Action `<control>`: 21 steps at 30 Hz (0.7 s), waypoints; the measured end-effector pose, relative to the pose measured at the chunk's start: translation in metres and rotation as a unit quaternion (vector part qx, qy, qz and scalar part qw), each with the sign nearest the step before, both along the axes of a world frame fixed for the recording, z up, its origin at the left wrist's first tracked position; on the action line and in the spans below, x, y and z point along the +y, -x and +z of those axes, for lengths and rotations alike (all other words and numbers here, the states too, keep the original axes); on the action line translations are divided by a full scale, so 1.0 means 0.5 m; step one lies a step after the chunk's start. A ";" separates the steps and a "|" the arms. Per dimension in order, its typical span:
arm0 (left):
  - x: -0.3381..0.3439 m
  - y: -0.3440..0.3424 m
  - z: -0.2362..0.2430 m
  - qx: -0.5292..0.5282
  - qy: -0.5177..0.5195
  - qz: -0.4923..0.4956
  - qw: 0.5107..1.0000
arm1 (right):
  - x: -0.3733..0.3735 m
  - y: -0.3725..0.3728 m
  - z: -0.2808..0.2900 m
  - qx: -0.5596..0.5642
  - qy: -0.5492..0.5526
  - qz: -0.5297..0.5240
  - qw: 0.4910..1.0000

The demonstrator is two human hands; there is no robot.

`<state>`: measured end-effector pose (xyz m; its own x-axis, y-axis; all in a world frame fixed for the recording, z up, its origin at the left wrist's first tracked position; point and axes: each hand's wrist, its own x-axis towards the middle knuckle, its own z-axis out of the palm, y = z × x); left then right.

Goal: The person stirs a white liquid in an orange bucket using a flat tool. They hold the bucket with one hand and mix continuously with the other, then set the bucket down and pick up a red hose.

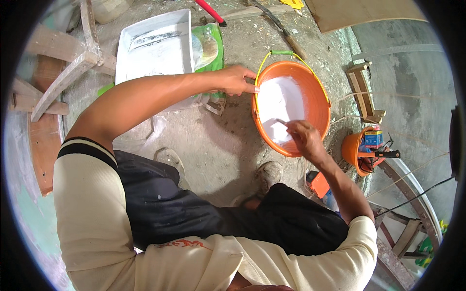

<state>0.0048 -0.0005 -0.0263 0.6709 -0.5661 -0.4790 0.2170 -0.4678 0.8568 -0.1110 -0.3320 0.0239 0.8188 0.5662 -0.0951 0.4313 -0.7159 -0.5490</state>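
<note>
Free room: bare grey concrete floor [213, 145] between the white rectangular plastic paint tray [155, 48] and the orange round plastic bucket [291, 109]; open passage there, bounded below by two worn shoes [269, 172].

Bucket mouth: partly taken by the left hand [238, 80] on the rim and the right hand [303, 138] inside with a thin stick; yellow wire handle [281, 56] lies back over the far rim.

Right side: blocked by a small orange plastic pail of tools [361, 150] and a wooden frame [364, 92].

Left side: pale wooden beams [73, 72] crowd the edge.

Far edge: a long-handled tool [281, 26] lies across the floor.
</note>
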 end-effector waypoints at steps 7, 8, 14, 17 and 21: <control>0.001 0.003 0.012 0.001 -0.006 0.007 1.000 | 0.046 -0.056 -0.016 0.154 -0.054 -0.148 0.975; 0.002 0.002 0.019 0.008 -0.015 0.002 1.000 | 0.055 -0.083 -0.019 0.171 -0.047 -0.174 0.969; 0.004 0.005 0.030 0.023 -0.030 -0.007 0.999 | 0.011 -0.192 -0.060 -0.003 -0.076 -0.102 0.992; 0.003 0.003 0.025 0.022 -0.020 -0.010 1.000 | -0.013 -0.147 -0.036 -0.027 -0.007 -0.061 0.998; 0.003 -0.001 0.021 0.025 -0.017 -0.013 0.999 | -0.033 -0.053 -0.043 -0.026 -0.023 -0.028 0.999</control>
